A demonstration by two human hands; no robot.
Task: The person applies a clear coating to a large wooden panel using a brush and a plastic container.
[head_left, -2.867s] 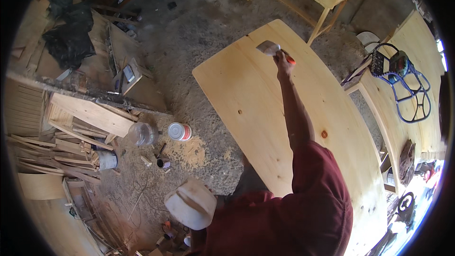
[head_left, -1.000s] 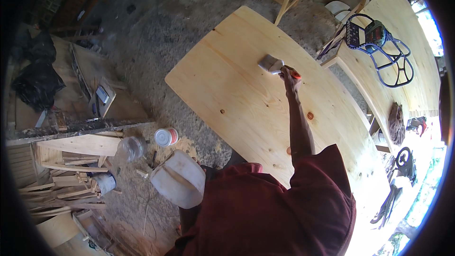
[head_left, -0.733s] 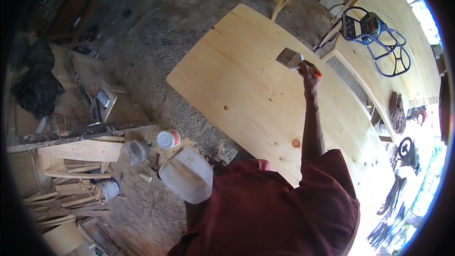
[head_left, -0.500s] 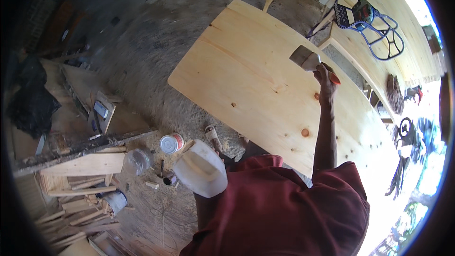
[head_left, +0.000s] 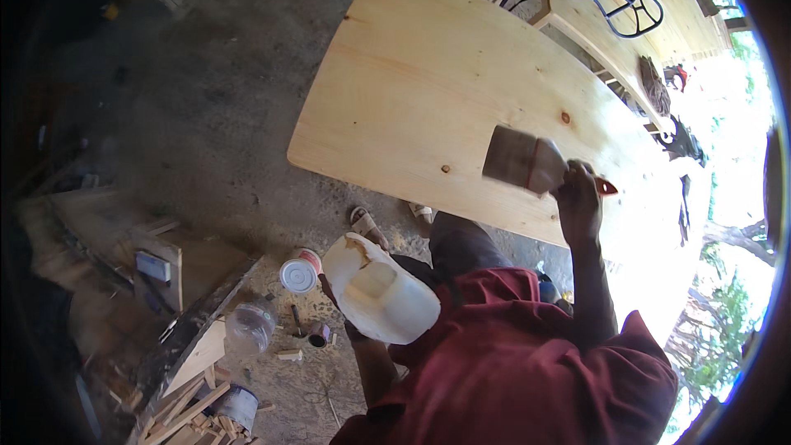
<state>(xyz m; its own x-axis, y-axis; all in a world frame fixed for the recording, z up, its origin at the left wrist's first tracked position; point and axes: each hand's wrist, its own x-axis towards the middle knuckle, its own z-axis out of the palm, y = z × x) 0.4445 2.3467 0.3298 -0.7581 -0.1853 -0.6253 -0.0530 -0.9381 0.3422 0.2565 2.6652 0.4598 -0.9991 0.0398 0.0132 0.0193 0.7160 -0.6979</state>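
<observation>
Our right hand [head_left: 579, 202] is closed around the handle of a wide brush [head_left: 522, 161], whose bristles lie on the pale tabletop [head_left: 428, 74] near its front edge. The brush's long axis runs left from that hand, bristles leading, handle end poking out to the right. Our left hand [head_left: 339, 301] grips a cut white jug [head_left: 381, 288] below the tabletop's front edge, well apart from the brush. A tin [head_left: 299, 270] stands on the floor, left of the jug.
</observation>
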